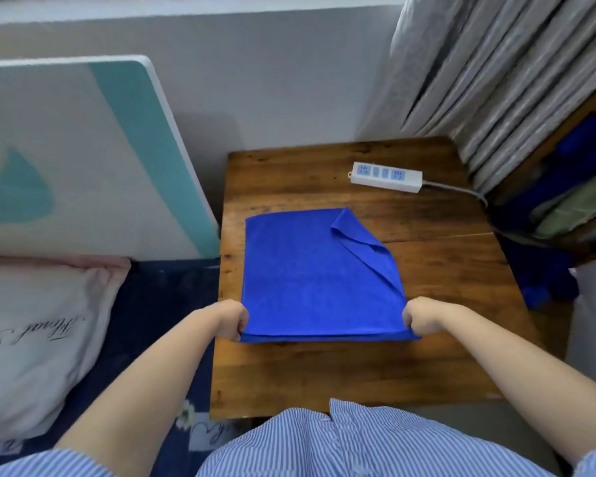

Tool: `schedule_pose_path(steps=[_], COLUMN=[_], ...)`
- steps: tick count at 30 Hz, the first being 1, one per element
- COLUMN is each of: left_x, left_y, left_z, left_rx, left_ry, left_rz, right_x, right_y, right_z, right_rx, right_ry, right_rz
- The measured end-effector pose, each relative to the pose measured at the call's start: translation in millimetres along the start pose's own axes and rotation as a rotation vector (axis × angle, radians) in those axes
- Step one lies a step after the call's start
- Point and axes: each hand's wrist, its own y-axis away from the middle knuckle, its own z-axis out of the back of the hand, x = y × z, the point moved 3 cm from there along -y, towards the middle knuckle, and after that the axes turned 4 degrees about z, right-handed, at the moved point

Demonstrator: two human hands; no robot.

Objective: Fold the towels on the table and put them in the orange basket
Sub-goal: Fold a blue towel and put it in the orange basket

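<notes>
Towel (310,280) flat, doubled, far-right corner flipped | left hand (233,320), right hand (422,320): fingers pinch near corners

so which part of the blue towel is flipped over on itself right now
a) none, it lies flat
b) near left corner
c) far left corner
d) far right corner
d, the blue towel has its far right corner curled back over the top, towards the power strip.

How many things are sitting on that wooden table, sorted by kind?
Blue towel: 1
White power strip: 1
Total: 2
The left hand and right hand each pinch a near corner of the towel.
</notes>
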Motion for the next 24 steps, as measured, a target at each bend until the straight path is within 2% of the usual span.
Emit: schedule_pose_path(steps=[4, 7, 11, 14, 17, 19, 20, 22, 24], left_x=[-8.4, -12.8, -23.7, -27.0, -27.7, -27.3, -26.3, -22.0, -16.8], left_y=[-1.7, -7.0, -13.5, -17.7, -21.7, -27.2, -30.7, -40.8, -49.2], left_z=[-23.4, -40.8, -69.1, -89.2, -99.7, -95.3, -88.3, -62.2, -33.8], left_rx=[0.114, 0.131, 0.143, 0.153, 0.252, 0.308, 0.301, 0.224, 0.073], left_ry=[-0.083, -0.146, -0.247, -0.236, -0.230, -0.232, -0.234, -0.202, -0.154], left_rz=[-0.014, 0.001, 0.007, 0.045, 0.078, 0.104, 0.126, 0.184, 0.216], right_x=[9.0, 15.3, 25.8, 30.4, 31.4, 30.5, 29.4, 25.2, 24.9], right_y=[-5.7, -9.1, -14.7, -17.8, -25.0, -34.7, -40.5, -54.5, -67.1], right_z=[-21.3, -37.6, -67.2, -82.1, -76.9, -55.0, -39.4, -0.3, 33.2], right_rx=[0.082, 0.083, 0.099, 0.142, 0.213, 0.138, 0.041, -0.217, -0.437], right_ry=[0.027, 0.049, 0.216, 0.278, 0.260, 0.198, 0.163, 0.094, 0.033], right_rz=[-0.014, -0.023, -0.003, 0.013, 0.026, 0.034, 0.039, 0.038, 0.037])
